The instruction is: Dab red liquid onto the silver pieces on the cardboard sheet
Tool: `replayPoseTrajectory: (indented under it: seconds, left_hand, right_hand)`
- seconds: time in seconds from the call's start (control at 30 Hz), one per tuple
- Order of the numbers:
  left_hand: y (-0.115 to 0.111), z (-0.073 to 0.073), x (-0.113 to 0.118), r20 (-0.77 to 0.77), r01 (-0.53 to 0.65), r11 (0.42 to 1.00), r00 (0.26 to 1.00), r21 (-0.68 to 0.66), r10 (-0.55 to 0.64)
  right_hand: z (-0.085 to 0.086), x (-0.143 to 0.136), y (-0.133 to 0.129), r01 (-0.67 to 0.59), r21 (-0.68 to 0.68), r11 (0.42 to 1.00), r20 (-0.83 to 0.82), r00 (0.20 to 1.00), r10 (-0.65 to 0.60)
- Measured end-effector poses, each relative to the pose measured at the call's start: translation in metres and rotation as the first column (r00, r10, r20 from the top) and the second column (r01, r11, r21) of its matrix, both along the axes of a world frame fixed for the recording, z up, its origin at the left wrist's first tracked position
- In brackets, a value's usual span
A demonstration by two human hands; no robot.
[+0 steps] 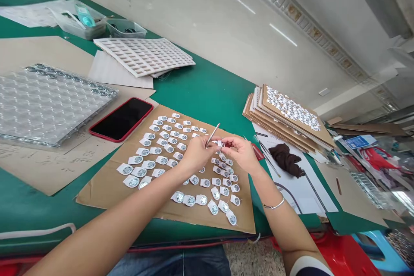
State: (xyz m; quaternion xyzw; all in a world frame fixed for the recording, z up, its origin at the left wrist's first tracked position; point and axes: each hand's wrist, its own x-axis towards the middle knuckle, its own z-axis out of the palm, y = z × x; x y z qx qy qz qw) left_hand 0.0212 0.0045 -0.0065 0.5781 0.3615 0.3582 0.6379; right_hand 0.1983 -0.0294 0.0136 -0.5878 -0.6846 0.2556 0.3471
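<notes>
A brown cardboard sheet (106, 181) lies on the green table, bearing many small round silver pieces with white tabs (132, 181). Over its far right part my two hands meet. My left hand (199, 153) is closed around a thin metal tool (212, 134) that points up and away; its fingertips also reach a small white-tabbed piece (220, 143). My right hand (239, 151) pinches that same piece from the right side. The fingertips of both hands are close together, and the piece is partly hidden between them.
A red-edged phone (122, 119) and a clear plastic tray (51, 103) lie to the left. White slotted trays (145, 54) and plastic boxes (126, 29) stand behind. At the right are stacked cardboard sheets (287, 116), a dark cloth (286, 160) and tweezers (267, 151).
</notes>
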Motion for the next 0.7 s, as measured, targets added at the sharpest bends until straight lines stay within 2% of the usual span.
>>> replayPoseTrajectory:
  seconds: [0.13,0.3,0.53,0.7]
  left_hand:
    - [-0.002,0.005,-0.002,-0.094,-0.034,0.992,0.994,0.124,0.046]
    - [-0.004,0.006,-0.003,-0.182,-0.066,0.968,0.977,0.242,0.112]
    - [-0.004,0.0,0.0,-0.2,-0.039,0.965,0.975,0.26,0.093]
    - [-0.006,0.0,0.0,-0.227,-0.025,0.964,0.97,0.265,0.087]
  right_hand:
    - [0.004,-0.002,-0.001,0.008,0.035,0.999,-0.011,1.0,-0.008]
    - [0.014,0.001,-0.005,-0.013,0.21,0.978,0.047,0.999,0.003]
    - [0.011,-0.003,-0.002,-0.139,0.239,0.961,0.315,0.947,0.058]
    - [0.008,-0.001,-0.001,-0.17,0.242,0.955,0.384,0.921,0.066]
